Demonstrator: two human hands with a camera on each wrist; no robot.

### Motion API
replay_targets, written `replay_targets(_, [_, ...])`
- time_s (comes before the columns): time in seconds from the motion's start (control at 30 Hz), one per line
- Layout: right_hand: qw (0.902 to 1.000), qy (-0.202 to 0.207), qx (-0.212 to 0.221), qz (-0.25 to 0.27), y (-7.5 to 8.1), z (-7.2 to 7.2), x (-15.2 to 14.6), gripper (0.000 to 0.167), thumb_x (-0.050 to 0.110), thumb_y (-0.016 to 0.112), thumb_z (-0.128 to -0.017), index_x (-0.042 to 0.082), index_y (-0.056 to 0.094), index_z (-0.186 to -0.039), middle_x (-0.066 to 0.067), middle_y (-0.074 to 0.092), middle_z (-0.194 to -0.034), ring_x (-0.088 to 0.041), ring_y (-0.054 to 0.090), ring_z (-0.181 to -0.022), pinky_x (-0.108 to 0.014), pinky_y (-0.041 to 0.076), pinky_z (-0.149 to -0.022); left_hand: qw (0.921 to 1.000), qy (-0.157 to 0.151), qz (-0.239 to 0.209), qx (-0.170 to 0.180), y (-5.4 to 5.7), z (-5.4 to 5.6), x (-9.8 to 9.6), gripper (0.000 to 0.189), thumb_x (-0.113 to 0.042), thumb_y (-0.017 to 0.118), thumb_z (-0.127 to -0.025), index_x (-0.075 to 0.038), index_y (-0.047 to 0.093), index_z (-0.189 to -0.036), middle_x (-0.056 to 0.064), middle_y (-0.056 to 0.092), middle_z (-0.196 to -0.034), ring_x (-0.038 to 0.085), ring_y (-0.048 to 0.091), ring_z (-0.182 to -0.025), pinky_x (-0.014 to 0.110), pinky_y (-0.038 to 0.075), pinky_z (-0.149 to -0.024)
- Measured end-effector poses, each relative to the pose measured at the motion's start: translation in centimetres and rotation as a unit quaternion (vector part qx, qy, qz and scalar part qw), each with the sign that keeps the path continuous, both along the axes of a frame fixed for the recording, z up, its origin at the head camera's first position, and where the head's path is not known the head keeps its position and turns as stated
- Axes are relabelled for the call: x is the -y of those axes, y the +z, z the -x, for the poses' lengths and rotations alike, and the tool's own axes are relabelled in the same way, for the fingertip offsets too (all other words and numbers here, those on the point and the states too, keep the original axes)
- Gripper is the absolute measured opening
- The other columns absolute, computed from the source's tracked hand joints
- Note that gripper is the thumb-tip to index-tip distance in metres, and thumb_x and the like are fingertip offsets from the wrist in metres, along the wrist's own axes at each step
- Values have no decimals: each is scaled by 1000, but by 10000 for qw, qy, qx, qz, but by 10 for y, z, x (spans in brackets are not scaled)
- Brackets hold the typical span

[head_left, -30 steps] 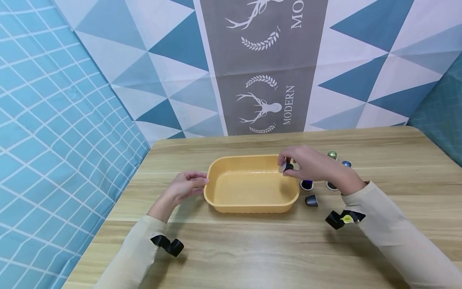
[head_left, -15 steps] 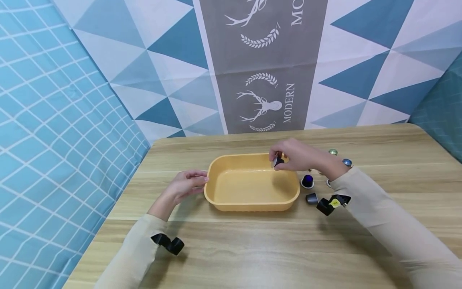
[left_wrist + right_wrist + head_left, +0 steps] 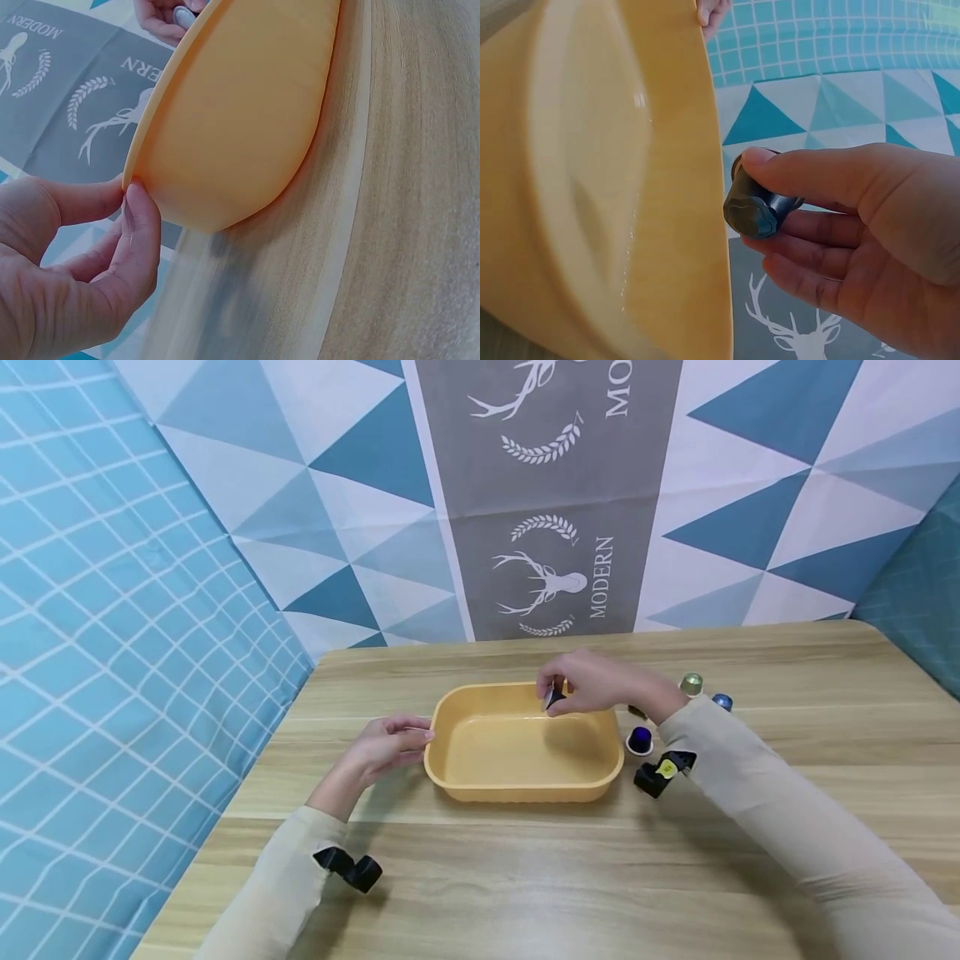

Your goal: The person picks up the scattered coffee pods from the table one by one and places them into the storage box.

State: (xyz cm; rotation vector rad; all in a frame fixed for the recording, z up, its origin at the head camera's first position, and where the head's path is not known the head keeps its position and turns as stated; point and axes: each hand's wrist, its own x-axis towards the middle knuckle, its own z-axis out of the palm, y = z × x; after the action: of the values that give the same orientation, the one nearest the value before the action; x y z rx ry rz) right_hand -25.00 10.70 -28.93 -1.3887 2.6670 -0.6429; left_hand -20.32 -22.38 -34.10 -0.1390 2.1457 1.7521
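A yellow-orange plastic basin [image 3: 517, 794] sits on the wooden table, its inside bare. My left hand [image 3: 384, 748] pinches its left rim between thumb and fingers, as the left wrist view shows closely. Over the basin's back right part, my right hand [image 3: 592, 682] holds a dark coffee capsule [image 3: 754, 206] between thumb and fingertips. In the right wrist view the capsule is tilted, and it overlaps the basin's rim there. Right of the basin stand a dark blue capsule [image 3: 640, 741], a green capsule [image 3: 692, 684] and a light blue capsule [image 3: 722, 702].
The right forearm passes over the capsule group and hides part of it. A small camera [image 3: 651, 780] on the right wrist hangs low near the basin's right side. Behind the table [image 3: 480, 877] hangs a patterned cloth [image 3: 555, 502].
My right hand has moved left with the dark capsule, from the basin's right rim to farther in over it. The left hand and the basin have stayed put.
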Motion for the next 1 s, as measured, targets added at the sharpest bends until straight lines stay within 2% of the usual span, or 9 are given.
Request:
replay_targets(0.27, [9993,197,272,-136,3,7,14,12,11,74,-81,6,65,-88,-2,69,-83,-12,61,-76,-23,48,-67,10000,27,47,42,0,-2,0,39,-6,64,-90,7,53,-125,-3,65,-93,7,65,-84,23,58,-79])
replay_targets(0.5, [9986,220,407,-250,3,9,22,13,12,74,-81,6,65,-89,-2,69,-86,-13,66,-78,-26,54,-74,10000,-56,12,-17,1,-2,-1,42,-7,62,-92,10,49,-128,-2,65,-93,6,64,-84,22,58,-79])
replay_targets(0.8, [9977,380,185,-530,1,14,36,15,14,75,-81,8,64,-89,-2,69,-87,-15,66,-79,-27,53,-77,10000,-62,5,-19,-1,-1,0,40,-7,62,-92,9,50,-127,0,65,-96,7,64,-84,21,58,-78])
replay_targets(1.0, [9934,644,898,-323,0,21,44,16,15,74,-82,6,65,-92,-4,72,-89,-15,67,-83,-25,54,-78,10000,-54,-37,11,0,-1,0,40,-6,61,-92,10,49,-127,-2,65,-93,7,64,-84,21,58,-78])
